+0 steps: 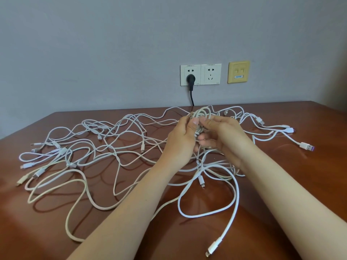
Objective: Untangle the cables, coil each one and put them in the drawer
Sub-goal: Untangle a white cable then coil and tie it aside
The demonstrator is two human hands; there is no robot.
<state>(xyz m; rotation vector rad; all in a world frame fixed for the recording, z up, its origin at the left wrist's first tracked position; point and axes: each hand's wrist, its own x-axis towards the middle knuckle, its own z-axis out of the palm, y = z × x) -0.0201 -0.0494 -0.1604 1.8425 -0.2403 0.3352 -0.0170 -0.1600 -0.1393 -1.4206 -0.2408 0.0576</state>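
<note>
Both hands were up over the desk (281,184), and there was the coil (201,114) between them, one pale cable wound into a small bundle above the far side of the tangle (93,147). The left hand (181,141) pinched the loops, thumb on top; the right hand (223,137) curled its fingers round the same bundle from the other side. It looked like the winding step on a single cable. Done well, the left would clamp the loops flat while the right fed the tail round evenly, first checking that the loose end ran free of its neighbours. No drawer in shot, and the tangle sprawled right across the desk
</note>
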